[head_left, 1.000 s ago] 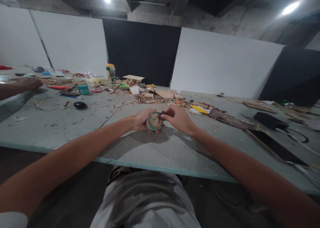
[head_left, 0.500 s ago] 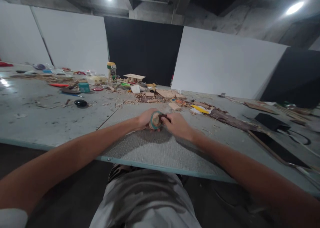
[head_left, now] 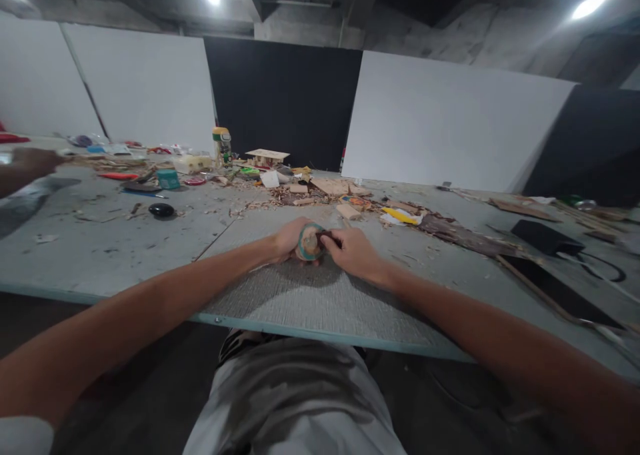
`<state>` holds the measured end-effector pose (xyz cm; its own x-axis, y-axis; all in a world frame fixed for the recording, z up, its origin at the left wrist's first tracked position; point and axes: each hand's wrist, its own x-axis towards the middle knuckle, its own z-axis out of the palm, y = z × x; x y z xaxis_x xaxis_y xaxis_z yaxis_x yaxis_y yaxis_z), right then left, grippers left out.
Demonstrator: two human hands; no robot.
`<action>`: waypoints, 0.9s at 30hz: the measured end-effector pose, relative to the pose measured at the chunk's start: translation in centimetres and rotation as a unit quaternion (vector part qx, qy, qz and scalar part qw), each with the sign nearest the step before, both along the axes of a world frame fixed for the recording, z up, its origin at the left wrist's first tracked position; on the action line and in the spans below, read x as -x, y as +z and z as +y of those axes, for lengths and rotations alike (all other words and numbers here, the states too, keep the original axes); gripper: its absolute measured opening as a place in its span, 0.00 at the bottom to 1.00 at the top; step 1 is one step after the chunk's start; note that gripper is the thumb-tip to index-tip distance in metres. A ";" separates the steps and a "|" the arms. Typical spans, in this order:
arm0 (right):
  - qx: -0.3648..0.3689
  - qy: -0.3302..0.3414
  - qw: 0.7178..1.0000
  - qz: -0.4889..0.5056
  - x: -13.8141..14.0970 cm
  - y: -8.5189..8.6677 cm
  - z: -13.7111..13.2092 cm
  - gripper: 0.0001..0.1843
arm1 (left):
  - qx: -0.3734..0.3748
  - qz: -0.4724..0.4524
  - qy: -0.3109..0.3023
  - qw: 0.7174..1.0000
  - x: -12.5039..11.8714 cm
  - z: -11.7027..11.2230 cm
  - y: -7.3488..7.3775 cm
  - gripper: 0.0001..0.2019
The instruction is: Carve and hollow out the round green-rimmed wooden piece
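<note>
My left hand (head_left: pixel 289 238) is wrapped round the far left side of a round tan piece with a teal ring (head_left: pixel 310 242). Its face is turned up toward me, and some of my fingertips show beneath it. In my right hand (head_left: pixel 353 252) a small dark brown piece (head_left: pixel 326 236) is pinched between thumb and fingers. The brown piece meets the round piece at its right edge; its exact kind is too small to tell. Both hands are low over the grey table (head_left: pixel 290 295), close to its front edge.
Wood scraps (head_left: pixel 333 186) and shavings lie beyond my hands. A yellow-handled tool (head_left: pixel 400 216), bark strip (head_left: pixel 465 235) and phone (head_left: pixel 560 290) are to the right. On the left are a black oval object (head_left: pixel 161 210), teal box (head_left: pixel 168 178), bottle (head_left: pixel 222 146) and another person's hand (head_left: pixel 35 164).
Another person's hand and arm have come in at the left edge. My hands keep their holds, with the round piece turned slightly. The view has shifted a little.
</note>
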<state>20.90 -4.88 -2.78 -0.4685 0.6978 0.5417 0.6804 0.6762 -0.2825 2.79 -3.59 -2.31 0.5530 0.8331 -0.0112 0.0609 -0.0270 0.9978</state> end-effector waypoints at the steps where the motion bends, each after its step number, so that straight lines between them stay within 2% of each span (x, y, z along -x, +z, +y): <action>1: -0.010 -0.007 1.000 0.007 0.1 0.1 0.0 0.17 | -0.002 -0.004 -0.002 1.000 0.1 0.1 -0.1 0.12; 3: -0.019 -0.005 1.000 0.007 0.1 0.2 0.0 0.17 | -0.003 -0.008 -0.010 1.000 0.2 0.3 -0.2 0.11; 7: 0.010 0.030 0.999 -0.021 0.0 0.2 0.0 0.16 | 0.007 -0.004 -0.024 1.000 0.1 0.5 -0.4 0.13; 11: 0.005 0.002 1.000 0.016 0.1 0.2 0.1 0.17 | -0.022 0.005 -0.020 1.000 0.1 0.2 -0.1 0.10; 16: 0.062 0.041 0.997 0.018 0.1 0.4 -0.2 0.17 | 0.014 0.009 -0.027 1.000 0.3 0.8 0.0 0.12; 21: 0.002 0.021 0.999 0.034 1.2 1.2 -0.9 0.16 | 0.003 -0.006 -0.009 1.000 0.2 1.0 -0.2 0.11; 24: -0.004 0.053 0.999 0.002 2.1 1.4 -1.2 0.15 | 0.007 -0.021 -0.002 1.000 0.0 0.6 -0.1 0.11; 27: 0.009 0.021 1.000 0.021 2.2 1.3 -1.4 0.16 | -0.021 -0.015 -0.008 1.000 -0.1 0.1 0.2 0.10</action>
